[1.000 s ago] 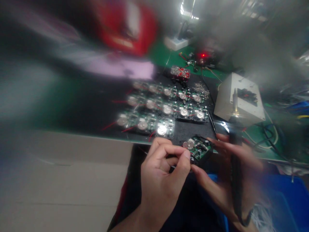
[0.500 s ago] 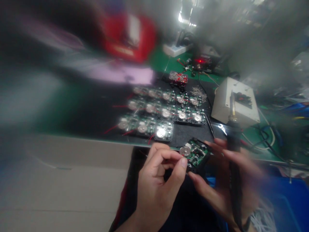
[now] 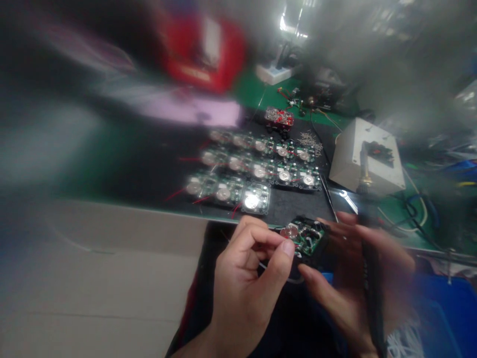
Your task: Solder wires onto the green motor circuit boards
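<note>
A green circuit board (image 3: 312,239) in a black housing, with a round metal disc on it, is tilted in front of the bench edge. My left hand (image 3: 250,283) pinches thumb and index finger at its left side, on a thin wire beside the disc. My right hand (image 3: 350,278), blurred, is wrapped round the right side of the housing, its thumb below. A black soldering iron (image 3: 371,283) rests across that same hand, tip upward. Similar boards with round discs, one of them bright (image 3: 251,201), stand in rows behind my hands.
Tweezers (image 3: 328,198) and a wrench (image 3: 349,200) lie right of the boards. Behind them are a white box (image 3: 367,154) with cables, a red tray of small parts (image 3: 279,118) and scattered pins (image 3: 310,141). A blue bin (image 3: 443,308) stands at lower right.
The bench items have shifted slightly right and up in view. The held board has turned a little, and a pale wire now shows below it. The red light at the back no longer shows.
</note>
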